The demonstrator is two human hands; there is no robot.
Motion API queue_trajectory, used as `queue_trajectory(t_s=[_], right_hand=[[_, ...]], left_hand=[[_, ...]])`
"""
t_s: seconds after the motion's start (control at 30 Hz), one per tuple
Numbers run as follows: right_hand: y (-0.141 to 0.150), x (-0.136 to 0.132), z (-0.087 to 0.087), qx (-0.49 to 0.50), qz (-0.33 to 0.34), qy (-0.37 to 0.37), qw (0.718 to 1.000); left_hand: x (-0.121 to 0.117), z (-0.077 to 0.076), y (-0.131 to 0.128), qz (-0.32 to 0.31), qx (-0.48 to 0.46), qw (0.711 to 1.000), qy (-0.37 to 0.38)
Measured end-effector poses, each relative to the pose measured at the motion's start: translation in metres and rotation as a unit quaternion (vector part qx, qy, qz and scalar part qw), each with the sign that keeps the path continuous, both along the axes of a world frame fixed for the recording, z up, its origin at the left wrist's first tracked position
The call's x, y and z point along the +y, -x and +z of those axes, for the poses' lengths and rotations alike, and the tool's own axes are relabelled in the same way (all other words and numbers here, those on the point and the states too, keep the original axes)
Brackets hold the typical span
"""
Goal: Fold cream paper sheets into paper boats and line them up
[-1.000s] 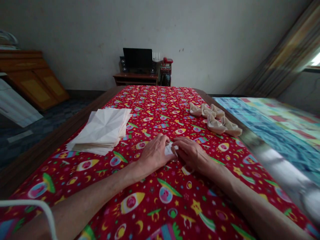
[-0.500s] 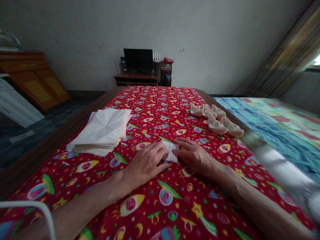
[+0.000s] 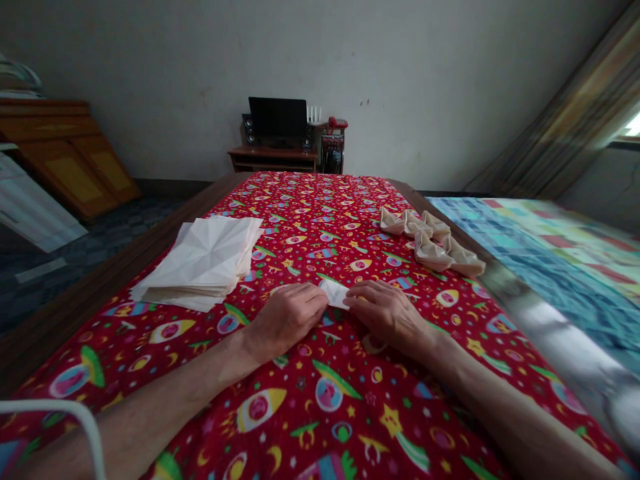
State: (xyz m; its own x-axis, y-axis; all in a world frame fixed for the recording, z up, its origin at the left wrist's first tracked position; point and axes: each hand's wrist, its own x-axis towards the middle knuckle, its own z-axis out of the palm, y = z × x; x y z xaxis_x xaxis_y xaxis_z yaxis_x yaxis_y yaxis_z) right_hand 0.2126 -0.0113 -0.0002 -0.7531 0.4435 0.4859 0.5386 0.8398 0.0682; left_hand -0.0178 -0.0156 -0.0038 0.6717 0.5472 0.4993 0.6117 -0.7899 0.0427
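A small folded white paper is held between my two hands, a little above or on the red patterned cloth. My left hand pinches its left edge, fingers closed. On its right side my right hand grips the other edge with thumb and fingertips. To the left lies a stack of creased white paper sheets, with fold lines radiating from the middle of the top one. Several folded paper pieces, shaped like small boats, sit grouped near the table's right side.
Brown table edge shows along the left. Beyond the far end stand a monitor and a red telephone. A bed with a patchwork cover is at the right. A white cable or tube curves at the lower left.
Both hands have shifted their hold on the paper to its side edges. The paper now looks smaller, sits slightly higher in view, and its lower flap no longer shows.
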Motion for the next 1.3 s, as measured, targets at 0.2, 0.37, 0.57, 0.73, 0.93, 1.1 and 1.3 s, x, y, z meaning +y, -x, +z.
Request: queue_trajectory(t_s=[0.2, 0.37, 0.57, 0.73, 0.93, 1.1, 1.3], right_hand=[[0.004, -0.012, 0.004, -0.049, -0.020, -0.009, 0.999], [0.004, -0.013, -0.001, 0.018, -0.066, 0.042, 0.997], [0.005, -0.011, -0.003, 0.062, -0.103, 0.136, 0.983], [0.008, -0.002, -0.004, 0.098, -0.170, 0.214, 0.957], [0.017, 0.005, -0.002, 0.039, -0.269, 0.197, 0.942], [0.019, 0.007, 0.001, 0.017, -0.287, 0.187, 0.939], [0.019, 0.011, 0.002, -0.032, -0.293, 0.176, 0.939]], left_hand=[[0.001, 0.000, 0.001, 0.018, 0.005, 0.999, 0.046], [0.000, -0.004, 0.001, 0.034, -0.021, 0.995, 0.088], [0.005, -0.008, 0.000, 0.024, -0.083, 0.988, 0.125], [0.014, -0.010, -0.001, 0.073, -0.166, 0.962, 0.202], [0.013, -0.008, -0.005, 0.130, -0.106, 0.969, 0.179], [0.011, -0.006, -0.007, 0.148, -0.066, 0.974, 0.160], [0.014, -0.001, -0.006, 0.160, -0.067, 0.968, 0.182]])
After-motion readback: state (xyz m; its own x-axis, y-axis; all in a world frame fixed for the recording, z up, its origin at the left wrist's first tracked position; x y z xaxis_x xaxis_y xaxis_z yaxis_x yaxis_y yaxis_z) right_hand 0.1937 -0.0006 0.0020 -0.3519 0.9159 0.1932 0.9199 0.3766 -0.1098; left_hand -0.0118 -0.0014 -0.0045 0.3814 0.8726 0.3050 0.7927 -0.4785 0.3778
